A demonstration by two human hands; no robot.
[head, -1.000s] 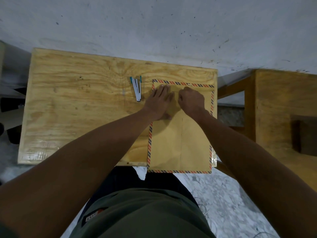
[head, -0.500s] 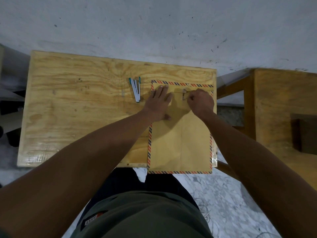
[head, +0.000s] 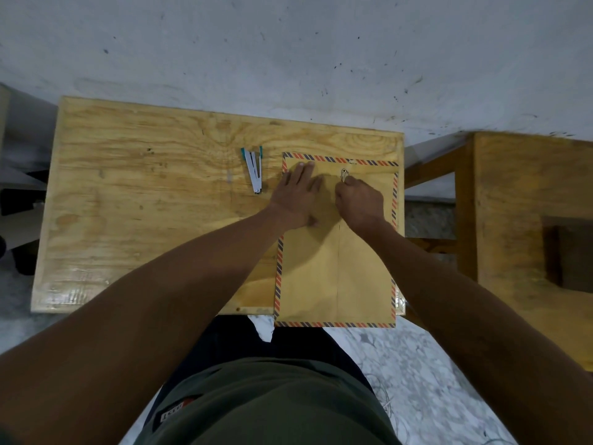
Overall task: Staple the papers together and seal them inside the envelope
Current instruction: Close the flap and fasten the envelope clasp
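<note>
A brown envelope with a red-and-blue striped border lies on the right side of the wooden table, its near end hanging over the front edge. Its flap is folded down at the far end. My left hand lies flat, palm down, on the flap's left part. My right hand has its fingers pinched at a small metal clasp in the middle of the flap. No papers are visible. A white and teal stapler lies splayed apart on the table just left of the envelope.
A grey wall runs behind the table. A second wooden piece of furniture stands to the right across a gap. Marbled floor shows below the table's front edge.
My right hand has shifted left and back toward the flap's middle, and its fingertips now sit at the metal clasp. My left hand stays flat on the flap.
</note>
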